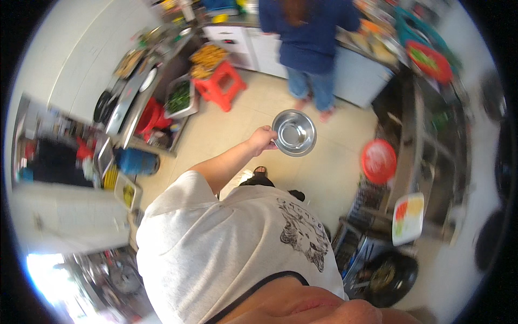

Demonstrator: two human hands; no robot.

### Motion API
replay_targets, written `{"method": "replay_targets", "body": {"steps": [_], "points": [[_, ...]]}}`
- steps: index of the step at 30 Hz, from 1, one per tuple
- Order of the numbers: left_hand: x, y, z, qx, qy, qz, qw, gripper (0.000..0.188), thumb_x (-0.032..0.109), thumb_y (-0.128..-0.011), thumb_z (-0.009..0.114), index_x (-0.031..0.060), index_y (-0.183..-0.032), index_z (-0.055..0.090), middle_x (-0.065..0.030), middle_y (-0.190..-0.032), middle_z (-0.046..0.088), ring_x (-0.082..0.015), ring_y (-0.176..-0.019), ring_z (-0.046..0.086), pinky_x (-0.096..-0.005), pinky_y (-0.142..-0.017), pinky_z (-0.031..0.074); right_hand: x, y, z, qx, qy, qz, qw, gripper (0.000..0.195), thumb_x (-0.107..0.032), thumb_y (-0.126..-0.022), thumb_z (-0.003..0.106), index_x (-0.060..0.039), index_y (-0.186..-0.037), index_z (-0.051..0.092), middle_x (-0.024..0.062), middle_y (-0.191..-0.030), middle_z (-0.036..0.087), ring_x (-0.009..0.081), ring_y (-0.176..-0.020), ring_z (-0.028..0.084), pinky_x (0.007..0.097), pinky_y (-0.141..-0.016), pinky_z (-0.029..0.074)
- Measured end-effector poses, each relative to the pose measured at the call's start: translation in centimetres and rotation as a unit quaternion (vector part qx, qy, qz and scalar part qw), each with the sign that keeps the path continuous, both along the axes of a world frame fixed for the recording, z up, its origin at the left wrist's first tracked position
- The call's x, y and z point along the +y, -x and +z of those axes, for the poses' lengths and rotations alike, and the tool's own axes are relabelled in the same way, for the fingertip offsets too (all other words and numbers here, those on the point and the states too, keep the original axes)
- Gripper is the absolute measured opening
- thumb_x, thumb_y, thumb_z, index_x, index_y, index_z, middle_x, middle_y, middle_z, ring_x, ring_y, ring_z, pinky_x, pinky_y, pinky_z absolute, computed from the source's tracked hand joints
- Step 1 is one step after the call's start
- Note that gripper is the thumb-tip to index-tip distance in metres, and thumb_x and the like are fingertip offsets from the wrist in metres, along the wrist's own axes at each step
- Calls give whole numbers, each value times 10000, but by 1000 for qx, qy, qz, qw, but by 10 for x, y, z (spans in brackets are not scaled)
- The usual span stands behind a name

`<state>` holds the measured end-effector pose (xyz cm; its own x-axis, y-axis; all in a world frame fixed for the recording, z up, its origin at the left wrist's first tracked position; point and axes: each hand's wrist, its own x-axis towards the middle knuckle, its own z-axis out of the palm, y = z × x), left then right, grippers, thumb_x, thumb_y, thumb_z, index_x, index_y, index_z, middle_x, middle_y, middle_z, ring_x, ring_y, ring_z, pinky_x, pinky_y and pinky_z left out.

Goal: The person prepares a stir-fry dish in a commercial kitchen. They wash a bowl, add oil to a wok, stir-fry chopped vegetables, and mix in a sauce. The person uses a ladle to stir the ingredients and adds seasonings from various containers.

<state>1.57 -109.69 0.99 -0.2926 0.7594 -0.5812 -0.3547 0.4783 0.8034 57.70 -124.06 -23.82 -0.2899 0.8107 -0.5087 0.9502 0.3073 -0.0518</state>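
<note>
My left hand grips the near-left rim of a shiny round stainless steel bowl, its thumb and fingers pinching the edge. The bowl's open side faces me, and nothing shows inside it. It is held out over the tiled floor, with my left arm stretched forward. My right hand is out of view. Before me on the floor stands a red plastic stool with trays of yellow-brown food on or beside it. A white bin of green leaves stands to its left.
A person in a dark blue top stands at the far counter. On the right are a red basin, a metal rack, a white tray of cut food and a black wok. A blue gas cylinder stands by the left worktable.
</note>
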Motion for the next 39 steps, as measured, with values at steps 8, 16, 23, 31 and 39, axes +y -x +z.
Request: {"method": "replay_targets", "body": {"steps": [8,16,23,31,39], "points": [[-158,229,-2,1,-28,275,961,120,62,-810,554,51,-920,508,-88,-854,576,-200,-708,612,-301,-646,547,275,265,75,372,63,-184,908,327,-289,-855,564,-57,-1081,610,171,-1008,625,274,-934,607,364,-776,476],[-221,395,-20,37,-9,404,914,136,19,-802,558,81,-772,441,-64,-758,562,-176,-646,590,-296,-577,545,345,539,78,51,-8,154,987,410,-338,-856,569,-80,-1174,587,107,-1004,639,199,-939,589,345,-808,464],[-186,479,-48,-2,5,415,910,176,5,-804,550,102,-751,414,-48,-718,542,-158,-612,568,-291,-572,545,383,815,143,392,259,-17,883,275,-257,-849,604,-32,-1007,616,42,-902,610,149,-785,577,287,-683,478],[-64,580,-41,4,29,427,904,184,8,-808,553,108,-754,408,-33,-735,537,-158,-628,571,-303,-614,542,638,1172,236,702,462,-404,361,560,-412,-924,478,-9,-1289,346,194,-1197,514,325,-1051,550,475,-904,473],[85,667,10,-24,37,460,887,179,-2,-815,542,111,-765,413,-34,-743,551,-158,-642,592,-300,-619,555,839,1326,213,689,465,-543,116,427,-387,-941,345,-109,-1240,469,107,-1219,527,272,-1085,501,435,-867,457]]}}
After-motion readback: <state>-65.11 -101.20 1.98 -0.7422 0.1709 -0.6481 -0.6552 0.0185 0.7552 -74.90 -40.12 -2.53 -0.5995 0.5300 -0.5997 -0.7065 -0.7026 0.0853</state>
